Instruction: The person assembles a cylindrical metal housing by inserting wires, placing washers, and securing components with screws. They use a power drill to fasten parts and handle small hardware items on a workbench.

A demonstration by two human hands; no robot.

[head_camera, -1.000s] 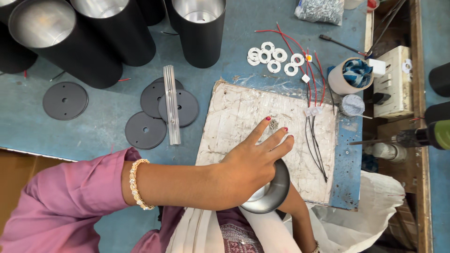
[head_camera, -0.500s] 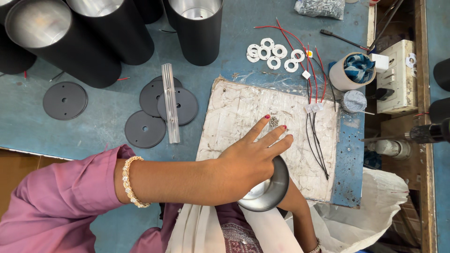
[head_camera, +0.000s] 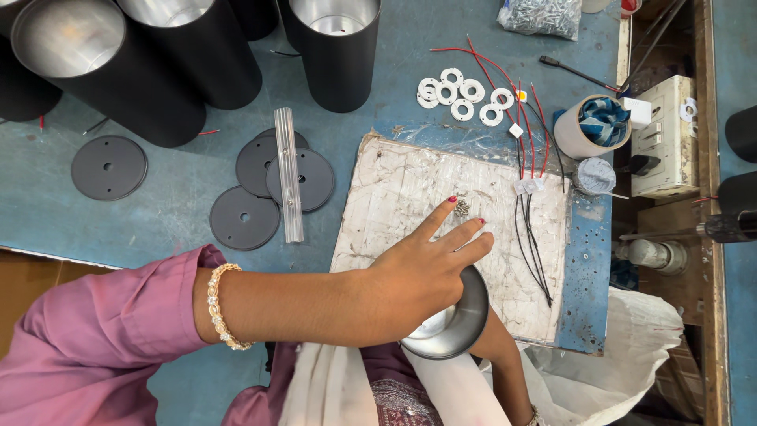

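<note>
**Hand reaching for small screws on the work board**

Here the left hand (head_camera: 422, 272) stretches across the white work board (head_camera: 394, 189), its fingers (head_camera: 438, 217) spread and straight, gripping nothing. The forefinger tip lies just beside a little heap of small screws (head_camera: 462, 207) on the board; whether it touches them I cannot tell. A beaded bracelet (head_camera: 221, 308) sits on that wrist, next to a pink sleeve (head_camera: 102, 331).

Under the left palm, at the board's near edge, is a round metal cup (head_camera: 457, 327) with a shiny inside, tilted toward the camera. The right forearm (head_camera: 501, 359) comes up from below to meet it, but the right hand itself is hidden behind the cup and the left hand, so its grip cannot be made out.

On the right part of the board lie black wires (head_camera: 532, 252), joined to red wires (head_camera: 505, 87) running up over the blue table (head_camera: 181, 181). Near them is a cluster of white rings (head_camera: 461, 95). To the left of the board lie flat black discs (head_camera: 244, 217), with a clear ridged strip (head_camera: 288, 173) resting across two of them. Tall black cylinders (head_camera: 335, 47) stand at the far edge, and a bag of screws (head_camera: 544, 14) lies at the top right.
</note>
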